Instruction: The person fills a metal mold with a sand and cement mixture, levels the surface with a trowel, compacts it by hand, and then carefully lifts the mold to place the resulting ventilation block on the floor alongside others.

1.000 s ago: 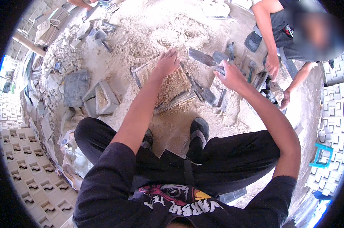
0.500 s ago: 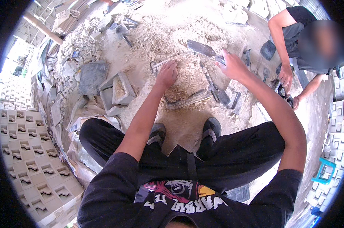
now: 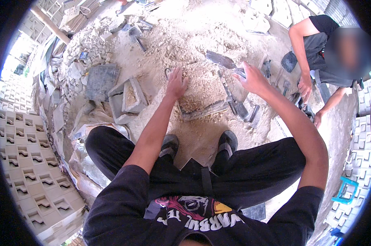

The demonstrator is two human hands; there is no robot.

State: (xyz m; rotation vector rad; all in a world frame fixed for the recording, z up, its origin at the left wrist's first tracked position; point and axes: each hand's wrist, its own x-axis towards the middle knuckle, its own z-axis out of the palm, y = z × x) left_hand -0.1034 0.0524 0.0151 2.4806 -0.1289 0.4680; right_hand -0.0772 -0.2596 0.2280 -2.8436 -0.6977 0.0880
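Observation:
A rectangular mould [image 3: 204, 112] lies on the ground in front of my feet, heaped with pale, crumbly sand mix [image 3: 200, 88]. Sand covers much of its far edge. My left hand [image 3: 177, 83] rests at the mould's left side, fingers stretched out and holding nothing. Beyond the mould's far right corner, my right hand [image 3: 252, 78] is wrapped round the handle of a trowel [image 3: 221, 60]. The trowel's blade points away to the left, over the sand. A dusty metal tool with a handle [image 3: 239, 107] lies along the mould's right side.
Left of the mould are a hollow grey block frame [image 3: 116, 104] and a dark square plate [image 3: 102, 82]. A shovel [image 3: 136, 35] lies farther back by rubble. At right a co-worker's hands [image 3: 305, 87] handle a dark object. Patterned blocks [image 3: 34, 176] are stacked at left; a turquoise stool [image 3: 345, 190] stands right.
My right hand has drawn slightly nearer to me with the trowel, and its blade has turned a little. My left hand remains at the mould's left side.

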